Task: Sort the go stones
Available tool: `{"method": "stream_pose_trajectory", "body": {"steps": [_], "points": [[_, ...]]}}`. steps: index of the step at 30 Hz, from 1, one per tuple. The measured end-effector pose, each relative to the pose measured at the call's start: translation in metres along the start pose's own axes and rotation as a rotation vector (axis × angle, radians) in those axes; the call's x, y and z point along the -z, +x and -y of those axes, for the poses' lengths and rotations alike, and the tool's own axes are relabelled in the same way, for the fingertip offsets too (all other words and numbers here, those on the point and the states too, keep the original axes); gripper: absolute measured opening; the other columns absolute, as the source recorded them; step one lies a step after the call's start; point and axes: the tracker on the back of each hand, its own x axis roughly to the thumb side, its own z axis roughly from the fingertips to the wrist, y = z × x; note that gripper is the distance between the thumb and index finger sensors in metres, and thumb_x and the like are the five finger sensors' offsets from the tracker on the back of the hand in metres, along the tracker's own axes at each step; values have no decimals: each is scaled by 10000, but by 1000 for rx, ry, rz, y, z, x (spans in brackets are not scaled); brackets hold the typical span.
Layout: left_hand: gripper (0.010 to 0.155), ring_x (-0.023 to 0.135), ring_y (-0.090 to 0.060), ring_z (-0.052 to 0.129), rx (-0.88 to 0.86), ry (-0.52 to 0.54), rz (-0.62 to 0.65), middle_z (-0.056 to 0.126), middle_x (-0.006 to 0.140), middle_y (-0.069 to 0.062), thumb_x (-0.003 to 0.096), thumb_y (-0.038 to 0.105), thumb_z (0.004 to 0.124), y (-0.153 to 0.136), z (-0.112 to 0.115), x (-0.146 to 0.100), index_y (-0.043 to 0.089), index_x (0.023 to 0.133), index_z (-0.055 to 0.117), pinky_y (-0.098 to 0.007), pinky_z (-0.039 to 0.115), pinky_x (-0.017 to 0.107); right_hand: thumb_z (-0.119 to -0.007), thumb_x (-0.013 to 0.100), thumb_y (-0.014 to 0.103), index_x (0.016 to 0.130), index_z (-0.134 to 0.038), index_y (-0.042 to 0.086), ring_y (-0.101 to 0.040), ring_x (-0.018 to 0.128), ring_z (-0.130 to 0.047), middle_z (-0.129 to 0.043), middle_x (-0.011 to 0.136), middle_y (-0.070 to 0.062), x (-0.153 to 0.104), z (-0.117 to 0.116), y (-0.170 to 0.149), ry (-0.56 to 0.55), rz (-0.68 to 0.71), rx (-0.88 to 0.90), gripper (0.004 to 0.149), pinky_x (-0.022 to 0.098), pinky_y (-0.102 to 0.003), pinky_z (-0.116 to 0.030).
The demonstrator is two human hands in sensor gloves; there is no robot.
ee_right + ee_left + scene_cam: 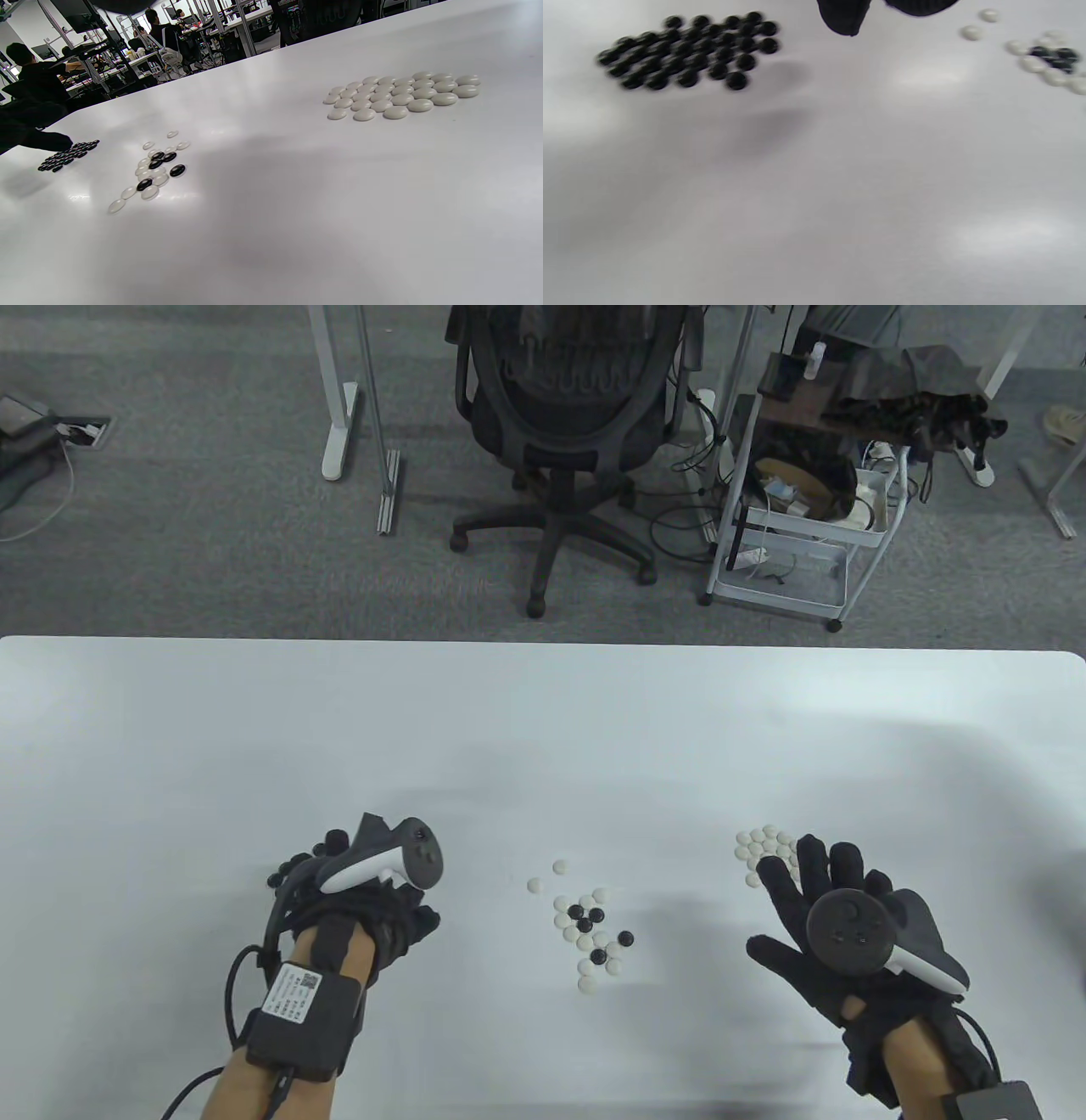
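Mixed stones lie mid-frame between the hands — left hand grip unclear, right hand spread, empty.

Office-like lab, office chair, wire cart, workbenches, seated people

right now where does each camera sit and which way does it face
Table view: overhead, looking down at the white table; left hand and right hand show.
Left wrist view: low, facing the sorted cluster of round black stones; one fingertip shows.
Right wrist view: low, facing the sorted cluster of round white stones; no fingers show.
All share the mixed black-and-white stone pile.
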Motion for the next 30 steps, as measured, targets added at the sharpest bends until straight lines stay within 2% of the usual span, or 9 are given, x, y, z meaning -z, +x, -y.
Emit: {"method": "stream_pose_trajectory", "body": {"steps": [4,9,14,19,22,26,30], "points": [[643,906,-619,-122,45,5,187,-76,1136,-342,578,472,435,61,0,7,246,1170,545,-842,50,570,-479,562,532,1129,-94,117,-567,836,164,115,1044,-316,0,0,0,2,1,0,801,516,-770,1],[638,901,-614,-146,149,9,312,-91,1133,-331,575,473,420,125,4,20,267,1171,514,-841,48,573,-478,562,532,1130,-94,115,-567,837,163,114,1045,-316,0,0,0,11,0,3,802,517,-774,-1],[633,895,-607,-161,186,-15,356,-121,1121,-319,572,468,417,161,5,37,283,1175,471,-840,33,571,-478,562,532,1131,-97,114,-568,838,162,114,1045,-316,-1,1,0,6,4,8,802,517,-776,-3],[630,891,-602,-169,215,-49,348,-140,1111,-312,571,467,415,175,11,58,295,1177,412,-840,24,570,-479,563,532,1130,-100,116,-568,838,161,112,1046,-317,-1,2,-1,9,7,16,799,517,-779,-6],[618,893,-599,-171,178,-47,357,-142,1113,-307,573,466,418,178,5,66,315,1171,394,-839,23,572,-478,562,532,1131,-99,114,-568,839,160,112,1046,-317,-1,1,-1,14,5,16,802,518,-780,-7],[620,895,-596,-178,149,1,228,-150,1114,-301,569,471,409,174,-22,86,324,1172,413,-839,13,570,-478,562,533,1132,-102,112,-569,838,160,111,1045,-318,0,1,-1,22,-2,15,802,518,-780,-9],[625,895,-595,-185,2,17,106,-157,1114,-298,566,476,397,148,-43,106,327,1173,409,-839,4,566,-477,562,533,1132,-102,114,-569,839,159,111,1046,-317,-1,1,-1,18,0,20,801,518,-782,-10]]}}
